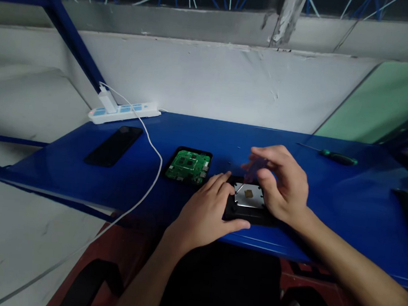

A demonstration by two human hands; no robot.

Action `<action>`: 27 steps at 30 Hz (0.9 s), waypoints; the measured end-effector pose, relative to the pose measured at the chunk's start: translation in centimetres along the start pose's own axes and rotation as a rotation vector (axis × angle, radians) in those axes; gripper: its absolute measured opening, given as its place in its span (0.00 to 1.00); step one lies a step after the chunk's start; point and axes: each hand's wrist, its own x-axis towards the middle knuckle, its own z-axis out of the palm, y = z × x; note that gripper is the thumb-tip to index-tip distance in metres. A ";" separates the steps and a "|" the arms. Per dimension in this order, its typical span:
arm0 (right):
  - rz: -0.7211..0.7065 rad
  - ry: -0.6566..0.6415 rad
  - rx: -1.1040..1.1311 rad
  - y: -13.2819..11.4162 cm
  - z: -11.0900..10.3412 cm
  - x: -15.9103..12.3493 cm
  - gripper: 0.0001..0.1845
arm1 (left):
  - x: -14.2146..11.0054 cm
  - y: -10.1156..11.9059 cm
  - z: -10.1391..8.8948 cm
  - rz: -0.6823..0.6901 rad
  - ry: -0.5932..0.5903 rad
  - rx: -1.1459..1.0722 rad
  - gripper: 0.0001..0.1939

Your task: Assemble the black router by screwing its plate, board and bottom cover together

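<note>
A black plastic case (250, 216) lies at the front edge of the blue table, with a silver metal plate (255, 200) and a small brownish square pad inside it. My left hand (207, 211) braces the case from the left, thumb along its near side and fingers along its far left. Above the case, my right hand (285, 185) is closed around the purplish handle of a screwdriver (255, 170). The screwdriver's thin shaft slants down to the left edge of the plate; its tip is close to my left fingers. Left of the hands sits a green circuit board (189, 166) in a black shell.
A second screwdriver (338, 157) with a green and black handle lies at the right. On the left are a black phone (113, 146) and a white power strip (124, 111) with a charger. Its white cable (155, 177) loops over the table's front edge.
</note>
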 end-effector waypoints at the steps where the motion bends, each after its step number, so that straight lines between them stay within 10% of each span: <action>1: 0.012 -0.012 0.014 -0.2 0.0 0.0 0.21 | 0.0 0.0 0.0 0.000 0.002 0.000 0.26; 27: 0.081 -0.038 0.021 -1.1 0.3 0.0 0.29 | -0.1 0.1 -0.2 -0.001 0.003 -0.028 0.24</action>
